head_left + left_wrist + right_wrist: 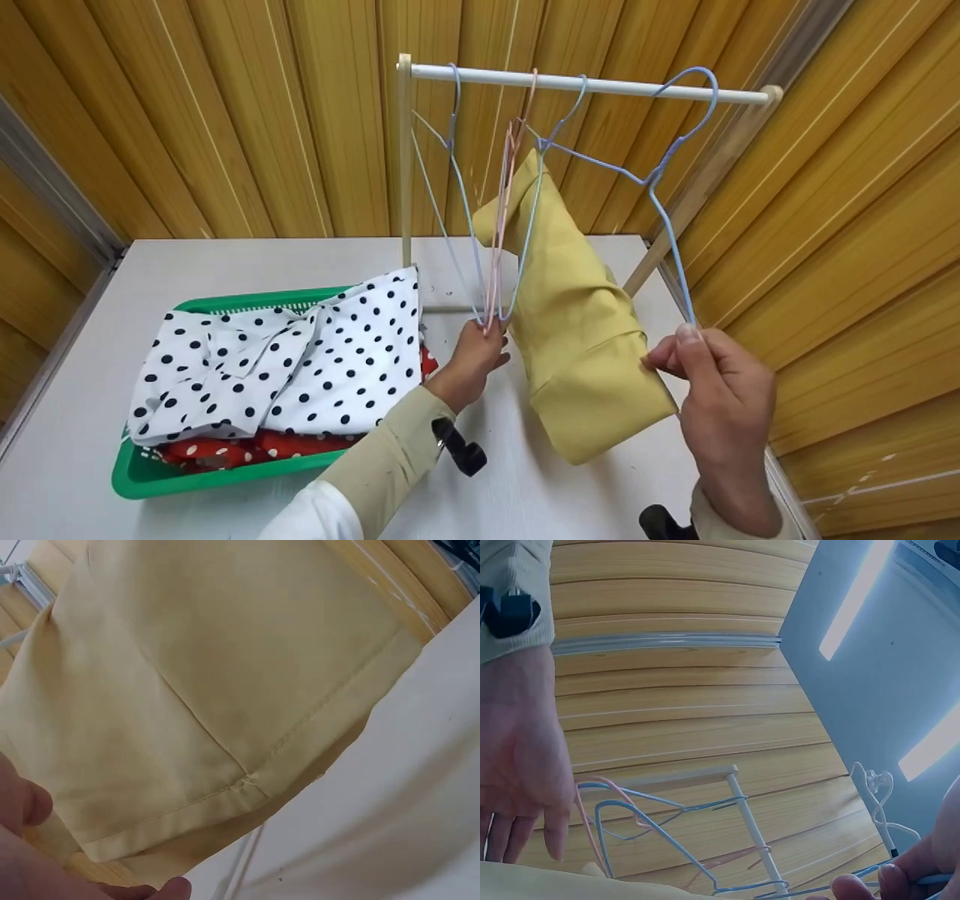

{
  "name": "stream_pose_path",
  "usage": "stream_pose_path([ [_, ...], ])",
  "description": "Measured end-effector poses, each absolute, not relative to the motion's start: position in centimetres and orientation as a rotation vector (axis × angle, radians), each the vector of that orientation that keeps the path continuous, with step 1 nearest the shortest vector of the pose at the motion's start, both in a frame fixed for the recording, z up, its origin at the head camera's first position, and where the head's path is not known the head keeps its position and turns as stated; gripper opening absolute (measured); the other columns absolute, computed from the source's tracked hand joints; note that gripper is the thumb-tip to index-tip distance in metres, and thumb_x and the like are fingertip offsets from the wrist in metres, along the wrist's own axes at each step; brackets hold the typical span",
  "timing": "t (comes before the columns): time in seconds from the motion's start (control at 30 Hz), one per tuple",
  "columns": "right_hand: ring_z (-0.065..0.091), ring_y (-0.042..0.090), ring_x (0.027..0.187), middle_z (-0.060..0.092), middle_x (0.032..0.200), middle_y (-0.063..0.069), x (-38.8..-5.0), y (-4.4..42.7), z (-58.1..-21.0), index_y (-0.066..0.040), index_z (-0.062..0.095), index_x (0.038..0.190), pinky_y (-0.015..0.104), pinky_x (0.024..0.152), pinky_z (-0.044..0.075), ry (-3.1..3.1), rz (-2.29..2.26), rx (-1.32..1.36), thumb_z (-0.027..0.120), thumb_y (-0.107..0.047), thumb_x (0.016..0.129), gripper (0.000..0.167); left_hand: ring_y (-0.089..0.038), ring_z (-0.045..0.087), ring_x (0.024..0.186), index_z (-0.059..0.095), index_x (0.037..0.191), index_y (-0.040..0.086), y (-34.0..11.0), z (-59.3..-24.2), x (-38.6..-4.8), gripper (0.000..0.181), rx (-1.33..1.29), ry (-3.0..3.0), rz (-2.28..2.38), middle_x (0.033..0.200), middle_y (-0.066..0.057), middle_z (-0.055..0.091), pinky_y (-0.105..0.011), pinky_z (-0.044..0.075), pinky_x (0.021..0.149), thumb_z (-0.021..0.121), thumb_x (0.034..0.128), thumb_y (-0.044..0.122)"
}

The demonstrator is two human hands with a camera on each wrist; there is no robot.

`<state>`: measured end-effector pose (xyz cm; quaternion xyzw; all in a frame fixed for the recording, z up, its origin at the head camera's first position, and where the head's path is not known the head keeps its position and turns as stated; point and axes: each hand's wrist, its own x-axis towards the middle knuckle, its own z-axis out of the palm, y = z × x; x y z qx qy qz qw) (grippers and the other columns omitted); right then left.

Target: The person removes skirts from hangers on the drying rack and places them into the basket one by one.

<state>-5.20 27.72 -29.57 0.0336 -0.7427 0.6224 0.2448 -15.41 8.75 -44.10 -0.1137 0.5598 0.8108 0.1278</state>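
Observation:
My right hand (724,405) pinches the lower right corner of a blue hanger (671,225), whose hook loops over the rail. Folded over this hanger is a yellow garment (585,330); its stitched hem and a side seam (247,778) show close up in the left wrist view. My left hand (472,364) touches the lower ends of several blue and pink hangers (495,270) left of the garment. Seen from the right wrist, the left hand (525,757) has its fingers straight, with the hangers against its thumb side.
A white rail (495,76) on wooden posts stands at the table's back. To the left, a green basket (217,480) holds a white cloth with black dots (292,360) over a red dotted one (292,444). Wood-panelled walls (247,120) enclose the white table (240,259).

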Motion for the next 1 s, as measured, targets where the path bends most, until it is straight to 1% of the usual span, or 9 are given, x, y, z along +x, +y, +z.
stream_pose_path([
  [0.13, 0.072, 0.015, 0.065, 0.071, 0.068, 0.006, -5.2, 27.8, -29.7, 0.013, 0.054, 0.071, 0.023, 0.072, 0.064, -2.023, 1.719, 0.103, 0.055, -0.001, 0.105, 0.037, -0.043, 0.043, 0.146, 0.027, 0.161, 0.006, 8.7, -44.8, -15.7, 0.063, -0.170, 1.367, 2.441, 0.159, -0.024, 0.035, -0.061, 0.039, 0.121, 0.039, 0.1124, 0.044],
  [0.2, 0.072, 0.015, 0.065, 0.070, 0.068, 0.006, -5.3, 27.9, -29.7, 0.013, 0.054, 0.071, 0.024, 0.072, 0.064, -2.021, 1.730, 0.103, 0.054, -0.001, 0.105, 0.037, -0.036, 0.053, 0.137, 0.039, 0.157, 0.009, 8.5, -44.9, -15.8, 0.056, -0.117, 1.282, 2.460, 0.152, -0.019, 0.046, -0.055, 0.046, 0.116, 0.040, 0.1124, 0.045],
  [0.27, 0.072, 0.015, 0.065, 0.070, 0.068, 0.006, -5.4, 28.0, -29.7, 0.012, 0.055, 0.070, 0.024, 0.072, 0.064, -2.018, 1.729, 0.092, 0.055, -0.001, 0.105, 0.037, -0.026, 0.064, 0.118, 0.060, 0.138, 0.012, 8.4, -44.9, -15.8, 0.044, -0.094, 1.234, 2.480, 0.131, -0.012, 0.061, -0.045, 0.055, 0.104, 0.042, 0.1121, 0.043],
  [0.37, 0.071, 0.015, 0.064, 0.071, 0.067, 0.007, -5.6, 28.3, -29.7, 0.010, 0.057, 0.069, 0.023, 0.073, 0.064, -2.013, 1.717, 0.068, 0.055, -0.002, 0.105, 0.037, -0.014, 0.066, 0.093, 0.071, 0.102, 0.013, 8.4, -44.9, -16.1, 0.032, -0.061, 1.171, 2.533, 0.099, 0.001, 0.069, -0.033, 0.058, 0.085, 0.049, 0.1107, 0.034],
  [0.43, 0.071, 0.015, 0.062, 0.071, 0.066, 0.007, -5.8, 28.4, -29.7, 0.008, 0.057, 0.069, 0.022, 0.074, 0.063, -2.008, 1.707, 0.052, 0.055, -0.003, 0.105, 0.038, -0.010, 0.067, 0.083, 0.075, 0.093, 0.014, 8.5, -44.8, -16.3, 0.029, -0.048, 1.148, 2.569, 0.088, 0.004, 0.071, -0.028, 0.058, 0.078, 0.054, 0.1087, 0.027],
  [0.6, 0.071, 0.016, 0.060, 0.071, 0.065, 0.007, -6.1, 28.6, -29.8, 0.007, 0.058, 0.068, 0.023, 0.073, 0.063, -2.001, 1.711, 0.031, 0.055, -0.003, 0.105, 0.038, -0.008, 0.067, 0.073, 0.071, 0.091, 0.007, 9.0, -44.7, -16.9, 0.011, -0.144, 1.192, 2.643, 0.078, 0.003, 0.070, -0.023, 0.058, 0.069, 0.063, 0.0988, 0.008],
  [0.8, 0.071, 0.018, 0.061, 0.071, 0.066, 0.009, -5.8, 28.5, -29.9, 0.012, 0.057, 0.069, 0.025, 0.073, 0.064, -1.975, 1.779, 0.065, 0.056, -0.001, 0.104, 0.038, -0.009, 0.060, 0.082, 0.058, 0.084, 0.008, 9.4, -45.5, -17.3, 0.010, -0.241, 1.191, 2.739, 0.085, 0.003, 0.059, -0.022, 0.054, 0.077, 0.060, 0.0863, -0.001],
  [0.9, 0.071, 0.019, 0.061, 0.071, 0.068, 0.009, -5.6, 28.4, -30.0, 0.013, 0.057, 0.070, 0.026, 0.072, 0.064, -1.976, 1.807, 0.103, 0.056, -0.001, 0.104, 0.037, -0.013, 0.059, 0.093, 0.060, 0.097, 0.010, 9.5, -45.7, -17.2, 0.005, -0.215, 1.123, 2.683, 0.098, 0.001, 0.059, -0.025, 0.053, 0.086, 0.061, 0.0930, 0.012],
  [1.0, 0.070, 0.020, 0.060, 0.071, 0.068, 0.010, -5.4, 28.2, -30.2, 0.014, 0.056, 0.070, 0.027, 0.071, 0.064, -1.963, 1.831, 0.144, 0.055, 0.000, 0.104, 0.037, -0.015, 0.058, 0.109, 0.058, 0.124, 0.012, 9.6, -45.6, -17.4, 0.035, -0.114, 1.015, 2.587, 0.115, 0.000, 0.060, -0.030, 0.049, 0.099, 0.056, 0.1024, 0.039],
])
